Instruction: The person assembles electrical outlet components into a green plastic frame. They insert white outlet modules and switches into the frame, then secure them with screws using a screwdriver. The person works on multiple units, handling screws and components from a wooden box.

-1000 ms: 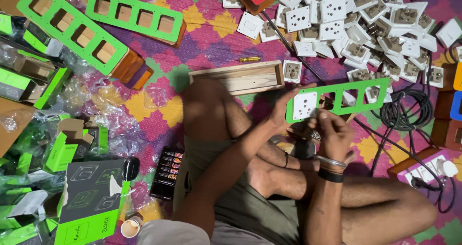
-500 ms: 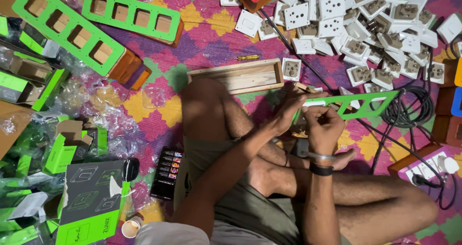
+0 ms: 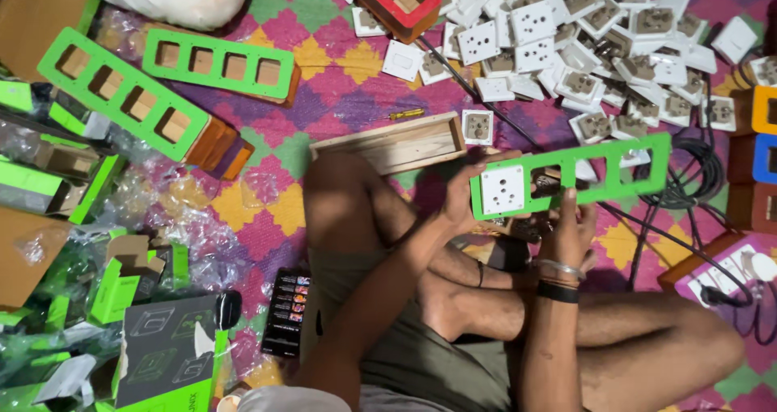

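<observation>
Nearest the camera are the person's crossed bare legs, with a small black box point(image 3: 285, 313) lying on the patterned mat point(image 3: 267, 210) beside the knee. Above the lap, the right hand point(image 3: 568, 232) grips the lower edge of a long green frame point(image 3: 623, 172) near its middle, fingers closed on it, while the left hand point(image 3: 458, 197) clasps the frame's left end, where a white socket module point(image 3: 503, 190) sits in the first opening. Half a second ago the frame was tilted edge-on and looked thin; it has since turned face-up, so its row of openings shows. Just beyond lies an open wooden box point(image 3: 396, 145) with a small yellow-handled screwdriver point(image 3: 403, 114) past it. Farther out, a heap of white socket modules point(image 3: 566, 48) spreads at upper right, and two more green frames point(image 3: 218, 64) lie at upper left.
</observation>
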